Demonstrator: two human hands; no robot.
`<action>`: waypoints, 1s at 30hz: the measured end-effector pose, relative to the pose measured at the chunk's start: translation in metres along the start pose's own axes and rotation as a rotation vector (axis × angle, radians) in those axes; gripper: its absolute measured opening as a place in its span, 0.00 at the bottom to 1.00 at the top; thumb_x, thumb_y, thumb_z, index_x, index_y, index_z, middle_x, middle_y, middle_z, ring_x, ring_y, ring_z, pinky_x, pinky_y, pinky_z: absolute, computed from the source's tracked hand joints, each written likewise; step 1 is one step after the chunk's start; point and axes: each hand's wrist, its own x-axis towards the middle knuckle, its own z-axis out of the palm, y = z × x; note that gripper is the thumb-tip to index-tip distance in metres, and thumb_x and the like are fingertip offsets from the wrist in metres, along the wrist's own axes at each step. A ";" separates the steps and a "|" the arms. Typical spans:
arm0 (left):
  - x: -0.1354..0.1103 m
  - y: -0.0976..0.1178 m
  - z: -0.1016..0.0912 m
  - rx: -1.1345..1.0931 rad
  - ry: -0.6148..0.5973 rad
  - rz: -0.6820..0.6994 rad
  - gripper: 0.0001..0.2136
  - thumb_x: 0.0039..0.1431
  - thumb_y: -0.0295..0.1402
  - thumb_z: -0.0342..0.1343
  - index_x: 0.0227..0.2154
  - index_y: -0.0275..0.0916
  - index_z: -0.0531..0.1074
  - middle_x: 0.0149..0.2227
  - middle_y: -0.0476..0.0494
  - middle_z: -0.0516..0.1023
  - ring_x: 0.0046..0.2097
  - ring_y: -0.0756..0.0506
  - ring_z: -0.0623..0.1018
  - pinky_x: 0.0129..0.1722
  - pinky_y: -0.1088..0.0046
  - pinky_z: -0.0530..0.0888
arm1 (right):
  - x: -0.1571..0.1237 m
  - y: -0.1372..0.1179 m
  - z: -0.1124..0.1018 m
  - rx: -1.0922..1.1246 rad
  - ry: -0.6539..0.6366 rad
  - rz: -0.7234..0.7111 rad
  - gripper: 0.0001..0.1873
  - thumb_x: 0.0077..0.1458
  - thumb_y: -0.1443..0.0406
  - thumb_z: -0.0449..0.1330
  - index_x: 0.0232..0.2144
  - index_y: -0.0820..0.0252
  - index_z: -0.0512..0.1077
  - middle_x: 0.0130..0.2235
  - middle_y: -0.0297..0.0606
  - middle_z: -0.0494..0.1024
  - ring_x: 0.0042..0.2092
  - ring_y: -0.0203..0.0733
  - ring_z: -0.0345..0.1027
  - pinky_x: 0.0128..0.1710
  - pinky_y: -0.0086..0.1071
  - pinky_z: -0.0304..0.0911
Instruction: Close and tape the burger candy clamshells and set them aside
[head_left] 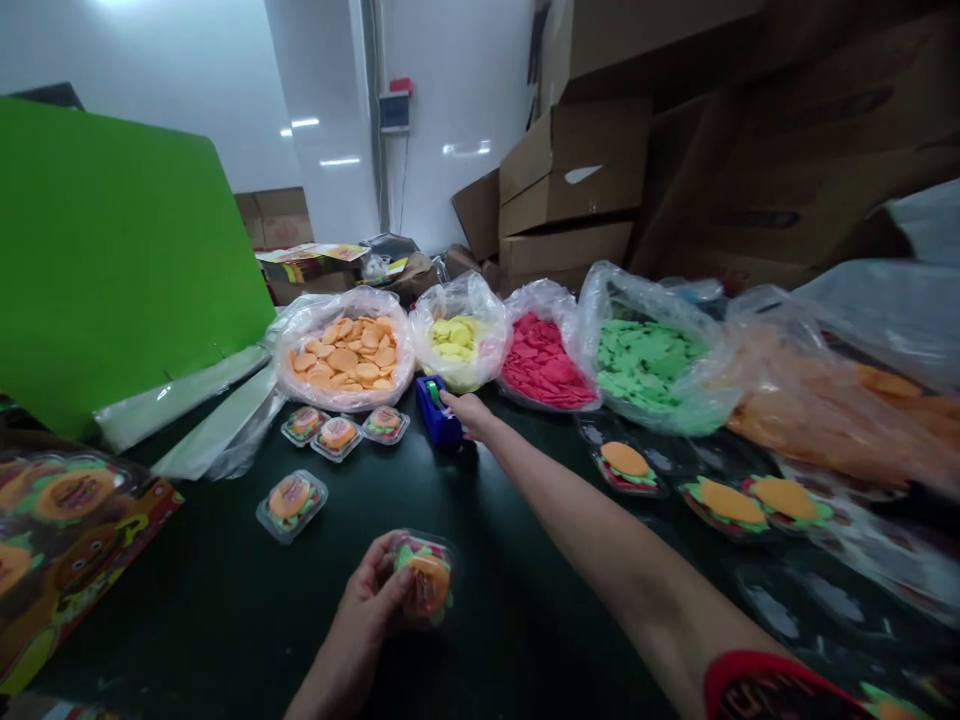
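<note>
My left hand (369, 598) holds a small clear plastic box (426, 580) with a toy burger inside, thumb across its top, low over the dark table. My right hand (469, 413) reaches forward to a blue tape dispenser (441, 418) carrying a green roll. Its fingers are closed at the top of the dispenser; any strip of tape between them is too small to make out. Left of the dispenser sit three packed burger boxes (337, 437) in a cluster. Another burger box (291, 503) lies nearer, left of my left hand.
Along the back stand open bags of orange discs (345, 355), yellow pieces (453, 340), red pieces (544, 360) and green pieces (649, 360). Black trays with assembled burgers (726, 502) lie right. A printed display box (82, 560) stands left. Cardboard cartons (570, 180) are stacked behind.
</note>
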 end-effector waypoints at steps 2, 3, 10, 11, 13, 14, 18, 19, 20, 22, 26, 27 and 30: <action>0.001 -0.001 -0.002 -0.008 -0.009 0.005 0.24 0.48 0.39 0.65 0.48 0.42 0.67 0.43 0.40 0.77 0.42 0.39 0.78 0.38 0.61 0.76 | 0.003 0.003 0.005 -0.029 -0.021 0.106 0.14 0.60 0.61 0.57 0.46 0.63 0.68 0.45 0.40 0.73 0.42 0.41 0.70 0.40 0.39 0.70; 0.001 -0.001 -0.003 -0.009 -0.013 0.007 0.24 0.49 0.39 0.65 0.48 0.42 0.67 0.44 0.39 0.77 0.43 0.38 0.78 0.38 0.61 0.76 | 0.002 0.005 0.006 -0.038 -0.022 0.143 0.15 0.60 0.61 0.57 0.47 0.63 0.68 0.47 0.41 0.72 0.43 0.42 0.70 0.41 0.41 0.69; 0.003 -0.005 -0.008 -0.031 -0.029 0.023 0.24 0.48 0.39 0.65 0.47 0.41 0.67 0.43 0.40 0.77 0.41 0.38 0.78 0.38 0.60 0.76 | -0.027 0.021 0.006 0.031 0.057 0.066 0.15 0.60 0.61 0.57 0.47 0.63 0.68 0.48 0.41 0.72 0.44 0.43 0.70 0.41 0.41 0.69; 0.003 -0.005 -0.008 -0.029 -0.023 0.025 0.23 0.47 0.39 0.66 0.47 0.41 0.68 0.43 0.40 0.77 0.42 0.38 0.78 0.39 0.60 0.76 | -0.031 0.024 0.008 0.037 0.073 0.046 0.15 0.60 0.61 0.57 0.47 0.63 0.69 0.47 0.40 0.72 0.44 0.43 0.70 0.41 0.40 0.69; 0.004 -0.005 -0.008 -0.017 -0.006 0.027 0.23 0.46 0.39 0.66 0.46 0.42 0.69 0.42 0.41 0.78 0.42 0.38 0.78 0.39 0.60 0.76 | -0.037 0.030 0.013 0.047 0.087 0.024 0.15 0.60 0.61 0.57 0.46 0.63 0.69 0.46 0.40 0.73 0.43 0.43 0.70 0.41 0.40 0.69; 0.004 -0.005 -0.008 -0.010 -0.002 0.028 0.23 0.45 0.39 0.67 0.46 0.42 0.70 0.42 0.41 0.78 0.42 0.38 0.78 0.39 0.60 0.76 | -0.040 0.033 0.015 0.052 0.084 0.022 0.14 0.60 0.61 0.56 0.46 0.63 0.69 0.46 0.40 0.73 0.42 0.42 0.70 0.40 0.39 0.69; 0.006 -0.006 -0.009 0.011 0.005 0.028 0.25 0.44 0.40 0.67 0.46 0.42 0.70 0.43 0.40 0.78 0.42 0.37 0.78 0.38 0.60 0.76 | -0.041 0.040 0.020 0.074 0.049 0.056 0.15 0.60 0.61 0.56 0.47 0.63 0.68 0.45 0.40 0.73 0.41 0.40 0.71 0.39 0.39 0.70; 0.007 -0.006 -0.009 0.014 0.012 0.024 0.26 0.43 0.40 0.68 0.46 0.41 0.69 0.43 0.39 0.78 0.42 0.37 0.78 0.37 0.60 0.77 | -0.040 0.041 0.019 0.077 0.042 0.069 0.15 0.60 0.61 0.56 0.47 0.63 0.68 0.45 0.40 0.73 0.41 0.40 0.71 0.39 0.39 0.70; 0.007 -0.006 -0.009 0.019 0.022 0.017 0.27 0.43 0.40 0.68 0.47 0.40 0.69 0.43 0.38 0.78 0.42 0.37 0.78 0.36 0.62 0.77 | -0.038 0.042 0.019 0.079 0.039 0.084 0.15 0.60 0.61 0.56 0.47 0.63 0.68 0.45 0.40 0.73 0.41 0.40 0.71 0.39 0.39 0.70; 0.007 -0.006 -0.009 0.034 0.040 0.009 0.28 0.43 0.41 0.67 0.48 0.40 0.67 0.44 0.38 0.77 0.41 0.37 0.79 0.34 0.64 0.77 | -0.033 0.042 0.018 0.079 0.039 0.116 0.14 0.60 0.61 0.57 0.47 0.63 0.68 0.45 0.41 0.73 0.41 0.40 0.71 0.39 0.39 0.70; 0.004 -0.003 -0.007 0.039 0.056 0.029 0.26 0.47 0.39 0.65 0.49 0.40 0.65 0.42 0.40 0.77 0.40 0.40 0.79 0.34 0.65 0.77 | -0.027 0.036 0.016 0.070 0.037 0.177 0.15 0.60 0.61 0.57 0.47 0.63 0.68 0.46 0.41 0.73 0.42 0.41 0.70 0.40 0.39 0.70; 0.004 -0.001 -0.005 0.034 0.066 0.034 0.26 0.47 0.39 0.65 0.49 0.40 0.65 0.41 0.41 0.77 0.39 0.41 0.79 0.34 0.66 0.77 | -0.028 0.034 0.016 0.071 0.025 0.186 0.15 0.60 0.61 0.57 0.48 0.63 0.68 0.47 0.41 0.72 0.43 0.42 0.70 0.40 0.40 0.70; 0.002 0.004 -0.001 0.006 0.094 0.034 0.24 0.47 0.38 0.65 0.47 0.39 0.65 0.39 0.42 0.77 0.36 0.43 0.79 0.31 0.66 0.77 | -0.046 0.027 0.011 0.087 -0.049 0.180 0.15 0.60 0.61 0.56 0.46 0.63 0.68 0.45 0.40 0.73 0.40 0.40 0.71 0.38 0.38 0.70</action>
